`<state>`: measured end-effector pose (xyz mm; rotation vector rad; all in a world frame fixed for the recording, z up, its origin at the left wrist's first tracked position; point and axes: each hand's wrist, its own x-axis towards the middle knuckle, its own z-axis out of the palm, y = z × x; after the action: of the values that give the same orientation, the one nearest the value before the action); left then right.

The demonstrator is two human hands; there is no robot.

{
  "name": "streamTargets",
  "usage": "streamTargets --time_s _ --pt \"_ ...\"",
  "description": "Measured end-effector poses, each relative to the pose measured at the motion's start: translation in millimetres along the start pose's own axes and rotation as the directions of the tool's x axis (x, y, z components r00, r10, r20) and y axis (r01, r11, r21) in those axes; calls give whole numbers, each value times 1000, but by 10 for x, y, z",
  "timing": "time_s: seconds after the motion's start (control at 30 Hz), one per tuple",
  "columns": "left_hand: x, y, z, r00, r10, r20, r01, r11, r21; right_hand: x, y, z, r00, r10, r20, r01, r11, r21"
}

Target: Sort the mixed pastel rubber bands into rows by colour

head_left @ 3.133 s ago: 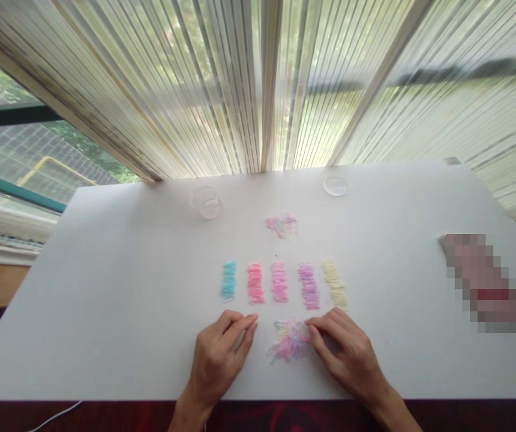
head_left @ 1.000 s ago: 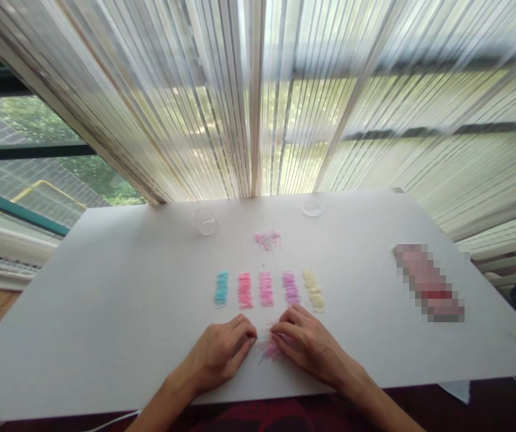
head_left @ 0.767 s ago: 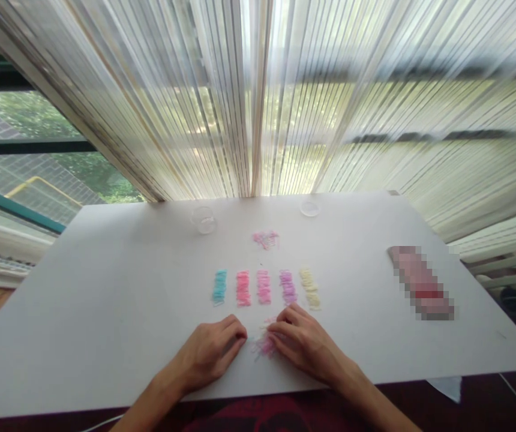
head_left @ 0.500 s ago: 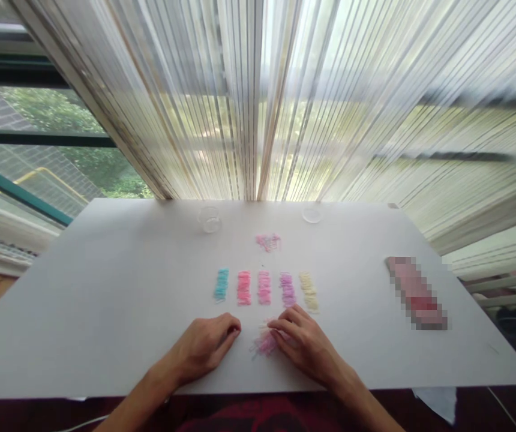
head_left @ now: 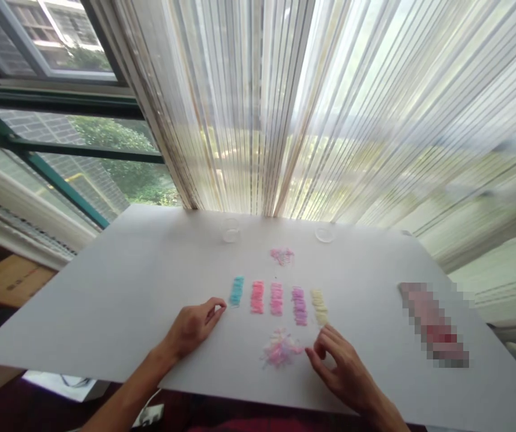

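My left hand (head_left: 194, 324) is just left of a row of small thin turquoise pieces (head_left: 236, 291). Its thumb and forefinger meet in a pinch, and whatever they hold is too small to make out. Close to the right side of a loose pile of mixed pastel pieces (head_left: 280, 349) is my right hand (head_left: 343, 370), fingers curled, with thumb and forefinger slightly apart and nothing visible between them. Between the hands, further back, stand more rows: coral pink pieces (head_left: 257, 297), light pink pieces (head_left: 276, 299), purple pieces (head_left: 299, 306) and pale yellow pieces (head_left: 319, 307).
Beyond the rows lies a small pinkish heap (head_left: 282, 257). A clear round container (head_left: 230, 230) and a clear lid (head_left: 324, 235) sit near the back edge of the white table (head_left: 118, 288). A blurred-out pinkish object (head_left: 435, 327) lies at right. String curtains (head_left: 240, 108) hang behind.
My left hand has moved up and left to the turquoise row. My right hand has drawn back right off the mixed pile, uncovering it. The view has shifted and tilted.
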<state>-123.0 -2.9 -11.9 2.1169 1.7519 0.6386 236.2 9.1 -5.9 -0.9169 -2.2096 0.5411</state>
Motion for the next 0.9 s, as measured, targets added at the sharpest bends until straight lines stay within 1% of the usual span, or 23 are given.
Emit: streamTargets --time_s 0.2,0.27,0.4,0.5,0.67,0.77,0.9 --pt "43 -4 48 999 21 -26 -21 1000 3 -208 228 -206 998 62 5 -61 992 -112" --pt "59 -18 62 999 26 -42 -26 1000 12 -264 281 -241 996 77 33 -72 987 -140" --pt "70 -37 90 997 46 -63 -45 999 25 -349 326 -273 992 98 81 -83 982 -171" --pt "68 -39 105 995 61 -80 -58 998 35 -389 344 -294 990 93 111 -72 981 -181" --pt "65 -32 94 989 95 -114 -89 995 54 -396 373 -330 987 94 133 -73 986 -152" --pt "55 27 110 981 143 -132 -137 989 55 -358 346 -314 987 96 132 -79 989 -125" --pt "8 237 228 961 257 -103 -255 966 25 -278 258 -240 989 64 132 -55 996 -68"
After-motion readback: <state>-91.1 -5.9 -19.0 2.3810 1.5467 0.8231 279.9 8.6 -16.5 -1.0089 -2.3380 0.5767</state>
